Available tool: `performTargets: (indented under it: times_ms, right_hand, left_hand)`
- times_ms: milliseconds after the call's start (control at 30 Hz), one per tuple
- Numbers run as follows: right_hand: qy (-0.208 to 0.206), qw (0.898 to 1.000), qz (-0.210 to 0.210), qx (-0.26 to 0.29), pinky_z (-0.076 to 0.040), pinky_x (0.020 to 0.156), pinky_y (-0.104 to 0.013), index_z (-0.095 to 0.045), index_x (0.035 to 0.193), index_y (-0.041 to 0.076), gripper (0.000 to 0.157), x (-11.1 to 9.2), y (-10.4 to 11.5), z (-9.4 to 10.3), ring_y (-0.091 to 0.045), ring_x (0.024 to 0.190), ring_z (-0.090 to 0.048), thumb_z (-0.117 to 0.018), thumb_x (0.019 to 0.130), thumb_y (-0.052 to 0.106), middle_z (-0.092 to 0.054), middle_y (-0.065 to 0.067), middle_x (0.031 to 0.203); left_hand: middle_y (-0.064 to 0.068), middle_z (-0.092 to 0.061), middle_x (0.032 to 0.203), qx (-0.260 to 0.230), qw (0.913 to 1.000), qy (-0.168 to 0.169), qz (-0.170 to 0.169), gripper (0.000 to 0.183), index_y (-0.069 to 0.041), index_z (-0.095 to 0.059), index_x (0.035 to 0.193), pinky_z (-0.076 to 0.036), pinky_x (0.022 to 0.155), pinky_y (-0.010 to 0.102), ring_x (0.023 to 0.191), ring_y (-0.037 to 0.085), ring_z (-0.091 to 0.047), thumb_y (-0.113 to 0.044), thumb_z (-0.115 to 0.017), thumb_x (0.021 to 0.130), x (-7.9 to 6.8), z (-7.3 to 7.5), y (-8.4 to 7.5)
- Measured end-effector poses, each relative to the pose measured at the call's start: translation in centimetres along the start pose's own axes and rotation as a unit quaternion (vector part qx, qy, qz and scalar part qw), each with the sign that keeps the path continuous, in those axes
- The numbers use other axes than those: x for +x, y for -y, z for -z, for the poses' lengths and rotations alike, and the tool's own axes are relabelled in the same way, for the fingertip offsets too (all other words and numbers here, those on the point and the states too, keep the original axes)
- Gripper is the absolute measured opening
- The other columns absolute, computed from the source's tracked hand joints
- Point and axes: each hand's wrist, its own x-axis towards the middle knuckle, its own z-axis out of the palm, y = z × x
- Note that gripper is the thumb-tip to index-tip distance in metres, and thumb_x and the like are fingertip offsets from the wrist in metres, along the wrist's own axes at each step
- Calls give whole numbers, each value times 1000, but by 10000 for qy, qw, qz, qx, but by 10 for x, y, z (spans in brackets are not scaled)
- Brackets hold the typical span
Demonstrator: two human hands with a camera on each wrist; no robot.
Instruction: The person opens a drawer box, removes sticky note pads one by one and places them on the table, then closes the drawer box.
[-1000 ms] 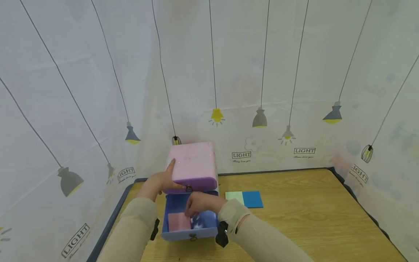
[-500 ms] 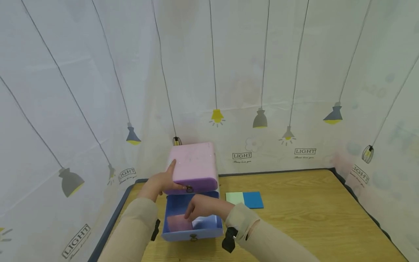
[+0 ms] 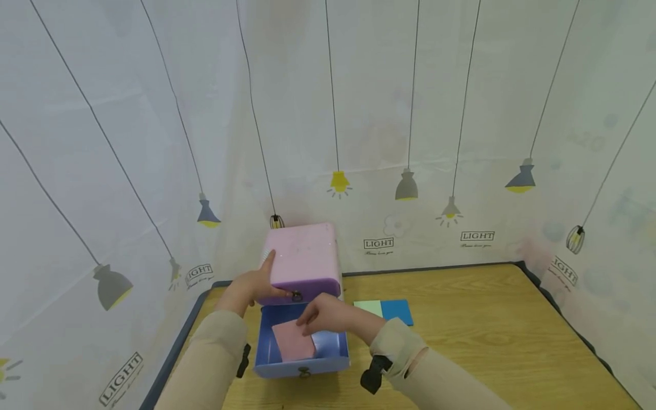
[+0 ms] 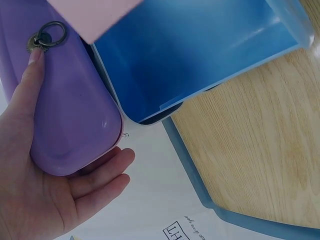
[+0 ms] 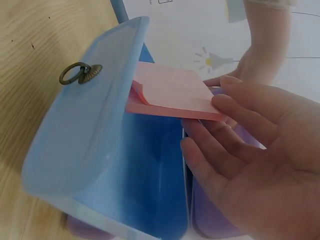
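The left hand [image 3: 253, 287] is at the left corner of the box [image 3: 303, 250]: its thumb reaches along the purple front to the base of the ring [image 4: 52, 34], and its other fingers lie extended at the side and top edge, wide of the thumb. The drawer [image 3: 279, 369] stands pulled out below. The pad [image 3: 291, 343], pink and nearly square with no clear long axis, is over the drawer's interior, turned askew to the walls; whether its lower edge touches the drawer floor cannot be told. The governing relation is between the pad and the right hand [image 3: 330, 315]: the fingers pinch the pad at its far right corner, narrow, the pad's thickness apart, so its body extends leftward and toward the person from the fingertips. The right hand is the nearer; the left is apart from the pad, beyond it to the left. As a judgement, the single-corner grip leaves the opposite end free to swing or droop toward the drawer front. Right of the drawer, the green square [image 3: 369, 307] and the blue square [image 3: 397, 312] lie edge to edge on the worktop [image 3: 487, 336].
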Motion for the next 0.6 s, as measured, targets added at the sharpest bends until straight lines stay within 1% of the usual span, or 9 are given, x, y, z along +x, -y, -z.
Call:
performTargets:
  times_ms: [167,300,367,433,533,600]
  right_hand:
    - [-368,9989,-97,290,-50,69,-29,-70,97,10,18,-8,-8,10,-8,78,-62,-67,80,12,-67,2,93]
    - [-625,9972,-147,385,-50,69,-27,-69,98,10,18,-14,-15,15,-10,83,-60,-67,80,10,-66,2,98]
    - [-721,9966,-150,366,-49,66,-26,-67,101,10,21,-18,-18,17,-10,80,-58,-67,80,9,-63,2,100]
    - [-802,9963,-100,295,-46,61,-26,-65,104,10,26,-22,-21,18,-11,71,-53,-67,79,6,-60,1,103]
    - [-963,9952,-95,123,-44,63,-28,-61,112,12,35,-29,-25,20,-16,79,-49,-65,79,2,-52,-2,113]
    - [-1069,9941,-144,151,-45,65,-30,-56,116,13,40,-35,-28,21,-20,87,-48,-63,80,-1,-45,-6,121]
  left_hand:
    - [25,-35,135,28,10000,59,0,125,-29,15,142,-46,55,38,83,29,-54,-58,-74,60,2,0,1]
    - [26,-35,134,46,10000,62,-25,124,-28,15,142,-47,56,38,83,29,-54,-57,-74,61,1,0,1]
    - [26,-36,134,64,10000,36,-28,122,-28,14,142,-47,55,37,82,29,-54,-56,-74,62,0,1,1]
    - [26,-38,132,97,9999,20,-50,122,-27,14,143,-46,55,37,80,28,-55,-55,-74,62,-1,1,0]
    - [25,-40,130,123,9999,-4,-46,122,-28,13,142,-46,54,37,78,27,-55,-55,-74,62,0,1,0]
    - [24,-41,130,123,9999,-12,-38,122,-29,13,142,-46,54,37,78,27,-54,-56,-74,62,1,0,1]
